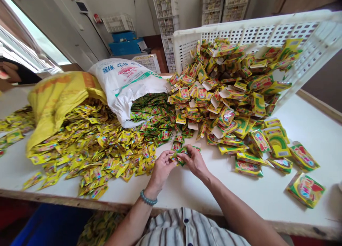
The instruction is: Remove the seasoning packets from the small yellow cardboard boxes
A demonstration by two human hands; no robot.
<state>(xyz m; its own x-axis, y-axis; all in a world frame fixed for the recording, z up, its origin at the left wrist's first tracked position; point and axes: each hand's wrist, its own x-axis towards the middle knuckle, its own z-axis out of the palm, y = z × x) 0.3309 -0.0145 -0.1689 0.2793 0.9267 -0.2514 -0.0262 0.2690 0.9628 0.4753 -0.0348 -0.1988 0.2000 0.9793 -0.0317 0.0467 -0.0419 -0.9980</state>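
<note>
Near-right tabletop (267,196) gave passage around one box (306,189), while heaped sachets (107,146) blocked the left and piled boxes (227,116) the far right.

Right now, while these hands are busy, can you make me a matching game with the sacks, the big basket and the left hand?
Column one
1. left hand
2. yellow sack
3. white sack
4. white basket

Column two
A. small boxes heaped inside and in front of it
B. mostly green packets at its open mouth
C. beaded bracelet on its wrist
D. yellow packets at its open mouth

Right pairs: 1-C, 2-D, 3-B, 4-A
</note>
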